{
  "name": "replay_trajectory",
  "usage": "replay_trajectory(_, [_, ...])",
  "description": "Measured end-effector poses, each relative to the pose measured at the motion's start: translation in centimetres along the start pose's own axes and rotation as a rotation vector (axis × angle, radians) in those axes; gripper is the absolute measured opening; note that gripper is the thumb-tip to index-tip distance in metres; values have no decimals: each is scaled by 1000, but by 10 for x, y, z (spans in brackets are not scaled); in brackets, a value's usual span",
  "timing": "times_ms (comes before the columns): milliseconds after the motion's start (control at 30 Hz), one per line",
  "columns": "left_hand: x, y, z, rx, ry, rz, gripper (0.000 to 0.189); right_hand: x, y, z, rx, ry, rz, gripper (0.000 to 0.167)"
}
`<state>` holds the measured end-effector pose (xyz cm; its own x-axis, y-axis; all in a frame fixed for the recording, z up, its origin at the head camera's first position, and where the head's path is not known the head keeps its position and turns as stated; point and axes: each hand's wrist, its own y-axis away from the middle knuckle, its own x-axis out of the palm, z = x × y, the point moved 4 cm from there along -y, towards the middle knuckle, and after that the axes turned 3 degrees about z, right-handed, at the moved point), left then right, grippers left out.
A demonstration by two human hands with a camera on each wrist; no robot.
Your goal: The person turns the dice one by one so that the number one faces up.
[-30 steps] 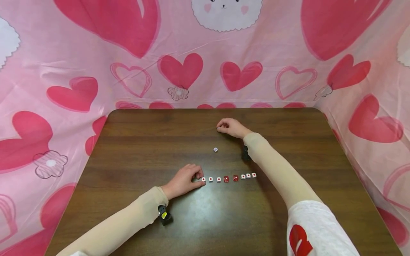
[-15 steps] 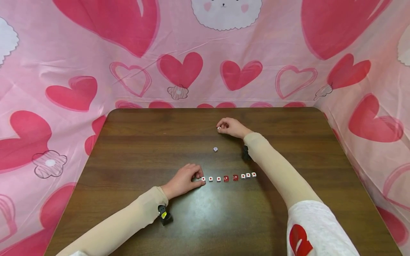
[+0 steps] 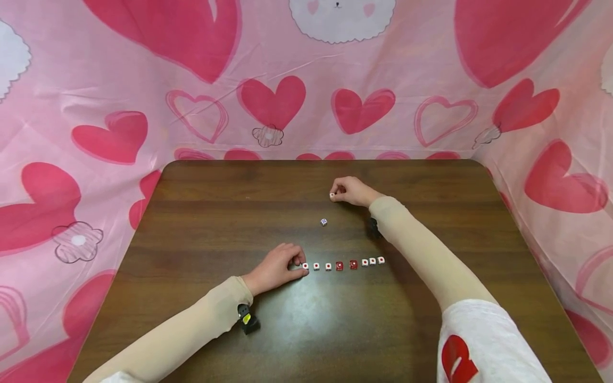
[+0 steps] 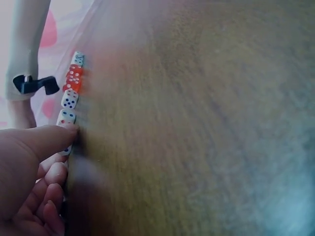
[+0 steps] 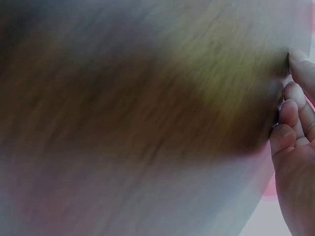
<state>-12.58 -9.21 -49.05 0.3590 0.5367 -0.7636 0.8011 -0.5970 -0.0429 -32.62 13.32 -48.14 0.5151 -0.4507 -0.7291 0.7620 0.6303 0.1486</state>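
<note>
A row of dice crosses the table, white with red single dots at both ends and two red dice [image 3: 339,265] in the middle. My left hand [image 3: 274,269] pinches the leftmost white die [image 3: 305,266] between thumb and finger; in the left wrist view the thumb [image 4: 51,139] partly covers it. Farther back, my right hand [image 3: 355,191] holds another white die [image 3: 332,196] at its fingertips. In the right wrist view the right hand [image 5: 298,125] is at the edge and its die is hidden. One loose die [image 3: 323,222] with dark dots sits between the hands.
The brown wooden table [image 3: 230,213] has rounded far corners. A pink heart-print cloth [image 3: 306,117] hangs behind it and along both sides. Each wrist carries a small black camera, such as the left one [image 3: 249,322].
The white die at my right fingertips has come into sight, and that hand has shifted slightly to the right. My left hand stays at the row's left end.
</note>
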Motion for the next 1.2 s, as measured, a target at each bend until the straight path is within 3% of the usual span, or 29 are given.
replay_trajectory(400, [-1, -1, -1, -9, 26, 27, 24, 1, 50, -10, -5, 54, 10, 7])
replay_trajectory(867, [-1, 1, 1, -8, 41, 12, 21, 5, 134, -33, -19, 51, -45, 7])
replay_trajectory(1200, [-1, 0, 0, -14, 29, 14, 21, 16, 174, -30, -84, 89, -124, 12])
